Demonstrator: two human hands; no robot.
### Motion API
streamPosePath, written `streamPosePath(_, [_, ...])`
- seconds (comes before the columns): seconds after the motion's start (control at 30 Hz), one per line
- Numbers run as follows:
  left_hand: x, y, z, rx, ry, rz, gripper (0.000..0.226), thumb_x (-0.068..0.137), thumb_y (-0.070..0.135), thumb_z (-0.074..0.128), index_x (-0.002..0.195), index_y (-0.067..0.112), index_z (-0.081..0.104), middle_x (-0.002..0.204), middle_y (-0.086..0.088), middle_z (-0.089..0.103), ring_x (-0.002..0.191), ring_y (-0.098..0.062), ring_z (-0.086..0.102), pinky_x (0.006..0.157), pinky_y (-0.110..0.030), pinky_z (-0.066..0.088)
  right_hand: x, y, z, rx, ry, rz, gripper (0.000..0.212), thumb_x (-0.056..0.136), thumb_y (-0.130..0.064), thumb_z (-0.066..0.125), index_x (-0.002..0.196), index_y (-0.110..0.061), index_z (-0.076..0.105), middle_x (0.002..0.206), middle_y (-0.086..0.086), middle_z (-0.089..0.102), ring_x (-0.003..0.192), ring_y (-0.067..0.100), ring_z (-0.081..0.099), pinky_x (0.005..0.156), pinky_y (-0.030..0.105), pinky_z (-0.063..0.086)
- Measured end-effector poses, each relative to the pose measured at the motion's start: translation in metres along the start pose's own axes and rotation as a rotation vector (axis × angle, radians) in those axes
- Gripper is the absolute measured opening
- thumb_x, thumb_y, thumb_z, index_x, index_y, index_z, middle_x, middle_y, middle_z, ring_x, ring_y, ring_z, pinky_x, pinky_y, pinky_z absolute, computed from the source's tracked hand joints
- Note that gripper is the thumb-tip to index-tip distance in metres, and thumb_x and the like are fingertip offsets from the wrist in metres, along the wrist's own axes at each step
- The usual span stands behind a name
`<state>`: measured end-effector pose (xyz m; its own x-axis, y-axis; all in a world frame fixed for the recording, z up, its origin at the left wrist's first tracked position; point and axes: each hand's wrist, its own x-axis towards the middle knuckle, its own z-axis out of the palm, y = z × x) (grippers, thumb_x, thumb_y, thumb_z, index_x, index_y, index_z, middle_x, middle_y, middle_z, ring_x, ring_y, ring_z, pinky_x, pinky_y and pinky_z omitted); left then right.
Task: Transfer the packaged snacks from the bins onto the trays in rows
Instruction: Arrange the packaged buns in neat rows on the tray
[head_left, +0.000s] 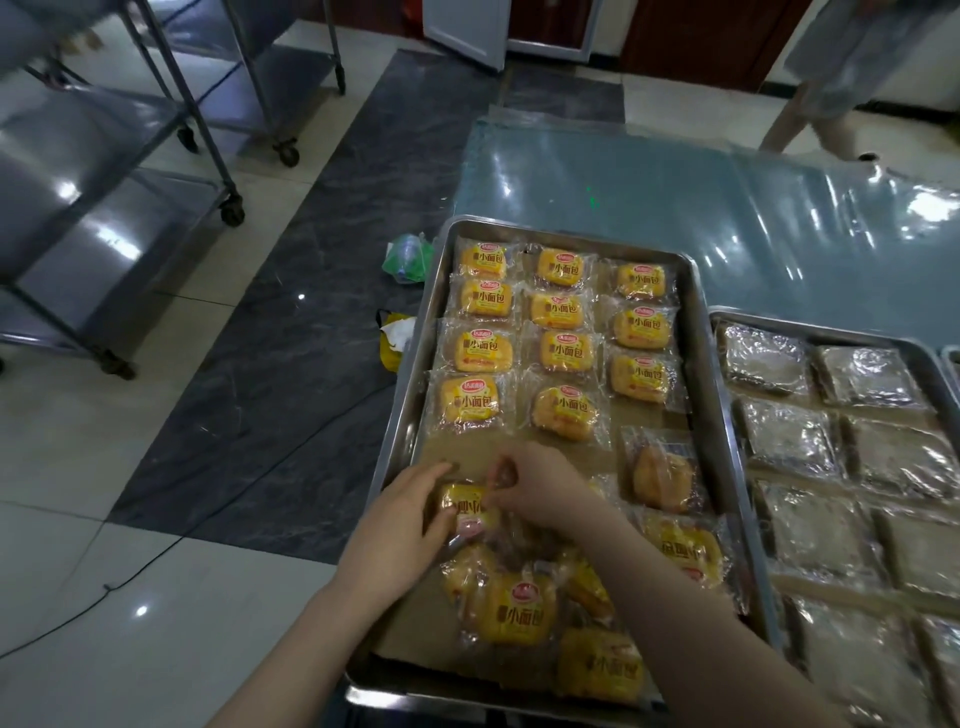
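A metal tray (405, 415) lined with brown paper holds yellow packaged breads (480, 348) laid in three rows across its far half. Several more packs lie in a loose heap (524, 608) at its near end. Both my hands meet over one yellow bread pack (465, 506) at the tray's near left. My left hand (400, 530) grips its left side. My right hand (535, 483) pinches its wrapper at the top right. One pack (662, 475) lies turned over in the right row.
A second tray (831, 332) to the right holds clear-wrapped brownish packs in rows. The table (675, 182) has a shiny plastic cover. Steel wheeled racks (156, 156) stand at left. Bags (408, 257) and a cable lie on the floor. A person's legs (810, 114) show at far right.
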<state>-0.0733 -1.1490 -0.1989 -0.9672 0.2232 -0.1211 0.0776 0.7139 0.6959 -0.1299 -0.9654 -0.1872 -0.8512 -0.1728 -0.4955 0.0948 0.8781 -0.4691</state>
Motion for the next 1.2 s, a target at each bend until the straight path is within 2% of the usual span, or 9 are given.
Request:
streamPosePath(0.17, [0.000,0.004,-0.002,-0.090,0.084,-0.042,0.064,0.088,0.032,0.059,0.144,0.033,0.027,0.149,0.013,0.026,0.129,0.003,0.027,0.106,-0.023,0.028,-0.009,0.003,-0.011,0.310,0.187,-0.049,0.021,0.078,-0.021,0.075,0.081,-0.029,0.055,0.081,-0.010,0.060,0.076,0.002,0.056,0.061,0.016,0.043])
streamPosePath(0.33, [0.009,0.015,-0.008,-0.102,0.179,-0.056,0.079,0.081,0.038,0.068,0.145,0.033,0.022,0.151,0.011,0.024,0.136,-0.006,0.025,0.109,-0.032,0.028,-0.022,0.001,-0.021,0.599,0.164,-0.165,0.033,0.074,0.000,0.073,0.087,-0.026,0.057,0.073,-0.007,0.060,0.060,-0.004,0.056,0.057,0.012,0.047])
streamPosePath(0.4, [0.014,0.020,-0.010,-0.086,0.129,0.001,0.070,0.079,0.039,0.069,0.140,0.035,0.034,0.141,0.012,0.040,0.127,-0.005,0.038,0.104,-0.030,0.036,-0.025,-0.002,-0.023,0.684,0.106,-0.212,0.029,0.073,0.003,0.073,0.080,-0.021,0.058,0.068,-0.007,0.060,0.060,0.002,0.056,0.059,0.016,0.050])
streamPosePath(0.53, [0.019,0.022,-0.015,-0.159,0.005,-0.053,0.040,0.077,0.039,0.072,0.114,0.037,0.057,0.106,0.019,0.058,0.092,0.005,0.056,0.073,-0.011,0.044,-0.028,-0.004,-0.017,0.765,0.115,-0.202,0.025,0.074,-0.002,0.074,0.076,-0.021,0.058,0.064,-0.008,0.059,0.061,0.008,0.056,0.063,0.023,0.054])
streamPosePath(0.67, [0.019,0.015,-0.016,-0.308,0.187,-0.172,0.015,0.077,0.037,0.072,0.086,0.034,0.060,0.084,0.013,0.064,0.076,0.005,0.059,0.058,-0.011,0.043,-0.031,0.004,-0.013,0.892,0.256,-0.088,0.026,0.078,-0.019,0.075,0.100,-0.025,0.061,0.090,-0.009,0.067,0.079,0.003,0.064,0.066,0.019,0.053])
streamPosePath(0.8, [0.019,0.018,-0.015,-0.556,0.232,-0.284,0.026,0.081,0.037,0.067,0.086,0.014,0.057,0.084,-0.006,0.066,0.076,-0.018,0.065,0.065,-0.031,0.054,-0.033,0.006,-0.006,0.816,0.008,-0.001,0.043,0.077,-0.035,0.074,0.115,-0.031,0.055,0.101,-0.007,0.068,0.088,0.009,0.068,0.075,0.029,0.057])
streamPosePath(0.87, [0.018,0.025,-0.011,-0.600,0.163,-0.304,0.031,0.082,0.039,0.066,0.088,0.010,0.055,0.077,-0.011,0.066,0.060,-0.015,0.065,0.052,-0.024,0.051,-0.031,-0.001,0.003,0.873,-0.064,-0.026,0.040,0.078,-0.031,0.076,0.113,-0.026,0.058,0.099,-0.004,0.072,0.086,0.013,0.070,0.077,0.035,0.058])
streamPosePath(1.03, [0.014,0.025,-0.004,-0.553,0.171,-0.309,0.031,0.085,0.036,0.064,0.076,0.009,0.051,0.049,0.002,0.056,0.038,-0.005,0.048,0.038,-0.017,0.037,-0.022,-0.011,0.011,1.236,-0.078,-0.054,0.039,0.078,-0.005,0.074,0.113,-0.011,0.057,0.098,0.004,0.073,0.089,0.021,0.071,0.068,0.028,0.056])
streamPosePath(1.2, [0.012,0.012,-0.012,-0.518,0.113,-0.307,0.014,0.082,0.019,0.069,0.092,0.018,0.060,0.068,-0.005,0.068,0.052,-0.011,0.062,0.049,-0.018,0.048,-0.010,0.000,0.006,1.077,0.163,0.105,0.034,0.079,-0.012,0.074,0.107,-0.022,0.060,0.097,-0.003,0.072,0.080,0.012,0.071,0.062,0.024,0.055])
